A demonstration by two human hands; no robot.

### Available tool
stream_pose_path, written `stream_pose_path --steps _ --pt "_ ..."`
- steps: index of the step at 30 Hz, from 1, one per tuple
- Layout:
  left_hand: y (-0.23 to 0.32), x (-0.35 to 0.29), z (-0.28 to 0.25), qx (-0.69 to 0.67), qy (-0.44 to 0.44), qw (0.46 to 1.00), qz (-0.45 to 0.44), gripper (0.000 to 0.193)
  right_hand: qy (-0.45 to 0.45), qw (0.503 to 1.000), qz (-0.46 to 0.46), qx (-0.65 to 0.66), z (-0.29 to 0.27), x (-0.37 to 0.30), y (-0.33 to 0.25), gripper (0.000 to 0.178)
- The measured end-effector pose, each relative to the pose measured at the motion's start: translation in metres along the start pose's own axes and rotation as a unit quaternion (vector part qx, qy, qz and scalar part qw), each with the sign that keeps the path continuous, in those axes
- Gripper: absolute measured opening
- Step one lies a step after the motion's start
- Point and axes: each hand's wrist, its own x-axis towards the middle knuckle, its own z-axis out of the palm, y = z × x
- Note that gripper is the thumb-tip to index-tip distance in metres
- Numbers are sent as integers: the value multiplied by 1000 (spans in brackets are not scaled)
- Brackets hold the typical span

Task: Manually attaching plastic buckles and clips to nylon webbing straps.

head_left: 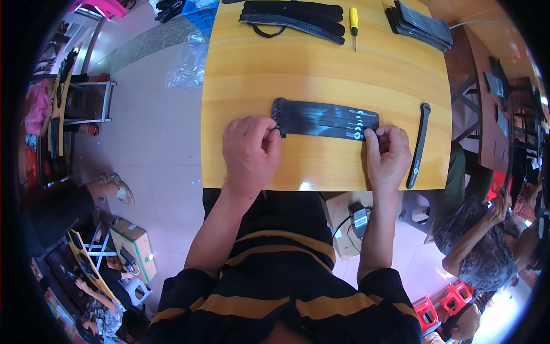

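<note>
Several black straps (pixel 321 118) with white printing lie side by side, overlapping, on the wooden table in front of me. Their looped ends bunch together at the left. My left hand (pixel 250 146) pinches that looped end, its fingers curled. At the printed end, my right hand (pixel 388 150) grips the lower right corner between thumb and fingers. A single black strap (pixel 420 146) lies apart, lengthwise, to the right of my right hand.
On the table's far side lie a stack of black straps (pixel 295 20), a yellow-handled screwdriver (pixel 354 26) and another black pile (pixel 419 26). A blue crate (pixel 200 17) and clear plastic bag (pixel 188 63) are beyond the table's left edge. Other people sit at both sides.
</note>
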Motion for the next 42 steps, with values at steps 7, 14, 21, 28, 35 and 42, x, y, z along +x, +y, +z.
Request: stream_pose_path --steps 7,14,21,28,35,42 --pt "8 -18 -22 -2 -18 1000 18 28 -4 999 24 -30 -3 -5 -9 19" --pt "25 -26 -37 68 -231 962 126 72 -140 961 -222 -81 3 -33 -44 58" --pt "11 -23 -32 92 -298 944 105 81 -302 919 -228 -113 24 -49 -48 91" --pt "10 -20 -34 81 -325 939 82 85 -276 916 -145 -253 1 -51 -18 108" --pt "13 -16 -37 83 -334 936 79 82 -247 925 -90 -273 -16 -51 -3 109" --pt "11 -19 -36 66 -309 946 76 79 -212 934 -87 -273 -15 -56 -7 106"
